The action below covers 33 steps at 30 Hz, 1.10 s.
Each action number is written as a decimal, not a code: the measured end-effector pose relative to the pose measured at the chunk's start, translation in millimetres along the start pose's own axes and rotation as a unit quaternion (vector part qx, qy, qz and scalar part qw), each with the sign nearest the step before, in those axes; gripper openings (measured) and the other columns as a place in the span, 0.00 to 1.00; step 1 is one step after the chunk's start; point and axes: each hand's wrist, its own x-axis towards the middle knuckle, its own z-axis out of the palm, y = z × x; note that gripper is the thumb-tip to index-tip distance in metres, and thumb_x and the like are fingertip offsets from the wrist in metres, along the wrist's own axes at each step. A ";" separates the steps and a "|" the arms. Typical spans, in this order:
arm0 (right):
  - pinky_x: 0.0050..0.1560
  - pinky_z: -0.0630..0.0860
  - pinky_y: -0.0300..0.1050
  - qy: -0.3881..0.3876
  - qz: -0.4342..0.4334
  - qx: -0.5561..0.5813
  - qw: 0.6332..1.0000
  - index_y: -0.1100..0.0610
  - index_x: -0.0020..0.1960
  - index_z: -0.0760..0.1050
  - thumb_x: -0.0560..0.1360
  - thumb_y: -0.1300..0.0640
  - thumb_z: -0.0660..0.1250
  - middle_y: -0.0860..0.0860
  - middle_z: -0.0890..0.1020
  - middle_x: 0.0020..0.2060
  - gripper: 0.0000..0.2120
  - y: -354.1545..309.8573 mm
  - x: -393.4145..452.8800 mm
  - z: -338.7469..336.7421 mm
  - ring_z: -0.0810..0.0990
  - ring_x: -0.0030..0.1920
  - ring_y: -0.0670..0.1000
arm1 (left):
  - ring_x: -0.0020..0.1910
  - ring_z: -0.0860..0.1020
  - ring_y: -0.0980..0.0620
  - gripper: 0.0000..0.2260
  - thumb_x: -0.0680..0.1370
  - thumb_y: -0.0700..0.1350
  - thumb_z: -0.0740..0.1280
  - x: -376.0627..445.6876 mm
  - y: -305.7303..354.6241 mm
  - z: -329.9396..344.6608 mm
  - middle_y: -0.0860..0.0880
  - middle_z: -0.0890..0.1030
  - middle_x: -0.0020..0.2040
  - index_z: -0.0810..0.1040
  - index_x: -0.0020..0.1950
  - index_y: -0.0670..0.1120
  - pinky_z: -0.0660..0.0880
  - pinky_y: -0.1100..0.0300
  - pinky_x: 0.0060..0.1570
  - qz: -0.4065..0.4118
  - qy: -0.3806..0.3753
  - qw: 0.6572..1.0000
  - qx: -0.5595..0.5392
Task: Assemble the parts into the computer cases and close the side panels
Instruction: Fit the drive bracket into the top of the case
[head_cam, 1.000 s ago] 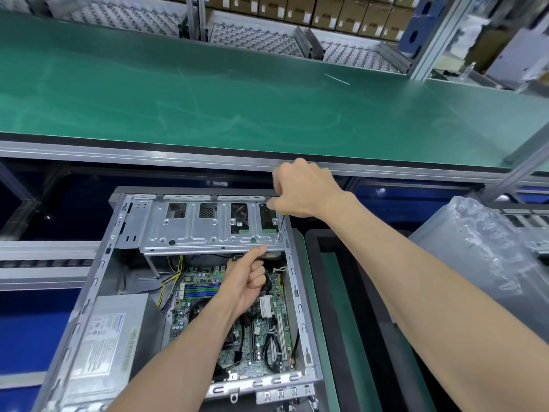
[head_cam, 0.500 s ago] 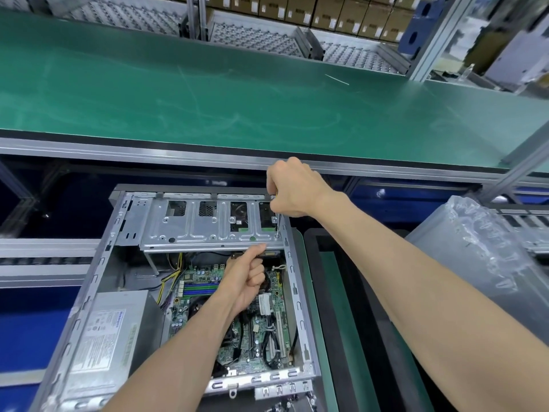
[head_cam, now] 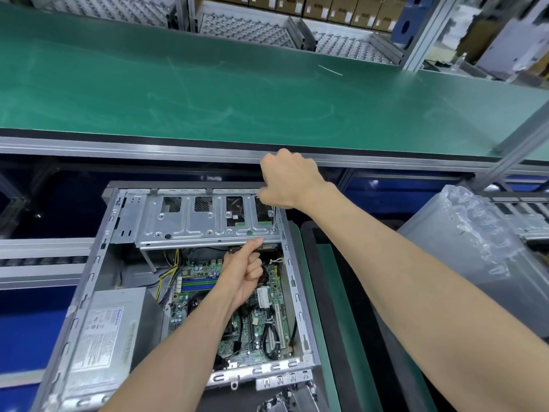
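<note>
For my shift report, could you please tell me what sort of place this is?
Most likely a computer assembly line in a factory: a long green conveyor belt runs past an open computer case being worked on, with cardboard boxes stacked on shelving behind.

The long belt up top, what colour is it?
Green, in the head view: belt.

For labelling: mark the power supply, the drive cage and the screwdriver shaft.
power supply point(head_cam: 101, 331), head view, labelled top face.
drive cage point(head_cam: 205, 224), head view, flat top plate.
screwdriver shaft point(head_cam: 274, 218), head view, mid-shaft below the right hand point(head_cam: 289, 179).
</note>
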 end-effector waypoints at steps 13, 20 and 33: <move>0.41 0.72 0.49 -0.038 -0.023 0.106 0.993 0.51 0.46 0.72 0.66 0.61 0.66 0.49 0.77 0.42 0.10 19.9 -4.9 1.9 0.76 0.45 0.56 | 0.21 0.55 0.58 0.11 0.69 0.41 0.77 3.9 -2.6 -2.4 0.54 0.58 0.27 0.75 0.44 0.46 0.54 0.66 0.17 0.000 -0.011 1.000 -0.009; 0.42 0.67 0.49 0.025 0.027 0.025 0.999 0.55 0.46 0.71 0.76 0.50 0.71 0.51 0.69 0.41 0.12 17.8 -1.6 11.0 0.70 0.43 0.57 | 0.21 0.55 0.58 0.12 0.67 0.42 0.77 1.3 -1.8 -1.3 0.54 0.58 0.27 0.74 0.40 0.47 0.53 0.66 0.17 0.007 -0.011 1.000 -0.008; 0.44 0.75 0.50 -0.039 0.003 0.084 0.996 0.56 0.39 0.76 0.68 0.65 0.67 0.57 0.77 0.48 0.05 15.6 -3.6 -2.8 0.77 0.52 0.60 | 0.21 0.55 0.58 0.11 0.69 0.42 0.76 1.7 -2.0 -1.5 0.55 0.57 0.26 0.74 0.42 0.47 0.53 0.66 0.17 0.001 -0.008 1.000 -0.002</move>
